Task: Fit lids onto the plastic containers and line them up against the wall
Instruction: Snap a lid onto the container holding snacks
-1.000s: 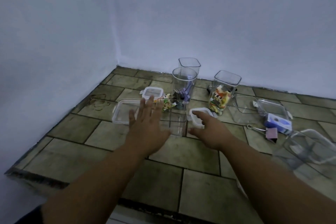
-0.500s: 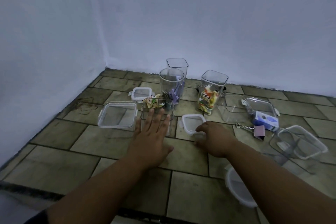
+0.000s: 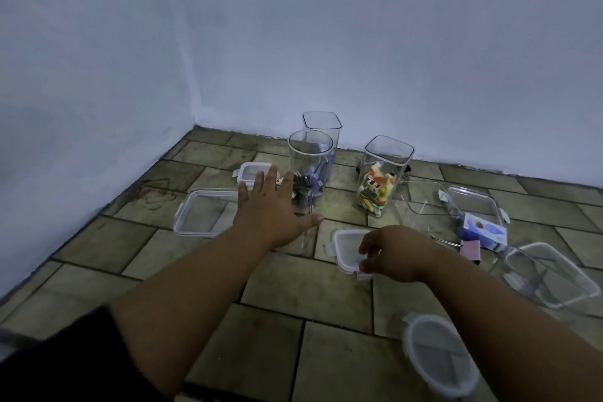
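The small square clear plastic lid with a white rim [image 3: 348, 246] lies on the tiled floor [image 3: 293, 287], in front of a tall round clear plastic container [image 3: 310, 157]. The right hand [image 3: 396, 254] holds its near right corner in a pinching grip. The left hand [image 3: 270, 206] is spread flat, grip wide, over a low clear box of small items [image 3: 305, 202]. Compared with half a second ago, the lid sits nearer the person, and the right fingers now curl over its edge.

Bare floor tiles [image 3: 137, 258] at lower left give free passage; tall containers [image 3: 310, 166] obstruct frame centre.
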